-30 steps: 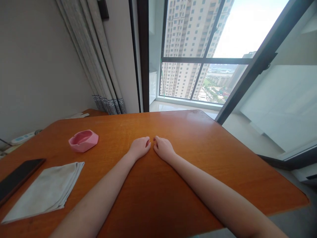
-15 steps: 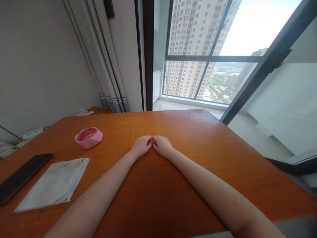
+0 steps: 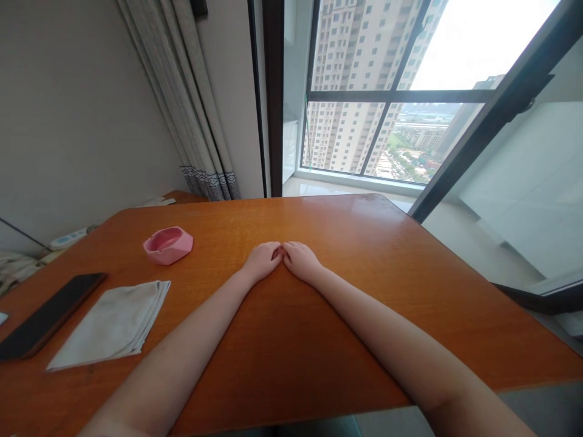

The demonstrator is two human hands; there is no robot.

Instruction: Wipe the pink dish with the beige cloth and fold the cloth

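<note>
My left hand [image 3: 263,261] and my right hand [image 3: 301,261] rest on the brown wooden table [image 3: 273,352], meeting near its middle. Their curled fingertips touch or nearly touch each other. Both hands are closed loosely, and nothing shows in them. Left of my left hand stands a pink faceted ashtray [image 3: 168,246], upright and apart from it. A folded whitish cloth [image 3: 112,325] lies flat beside my left forearm. Farther left is a long dark flat slab [image 3: 50,315] with a brown edge.
A grey curtain [image 3: 182,103] hangs behind the table's far left. At the far right, a dark-framed glass door [image 3: 478,115] slants beside the table edge. A large window [image 3: 350,133] is beyond. A white device [image 3: 68,239] lies past the left edge.
The view has tilted slightly down, showing more of the table's near edge, and everything has shifted a little within it. Both hands keep the same pose on the table.
</note>
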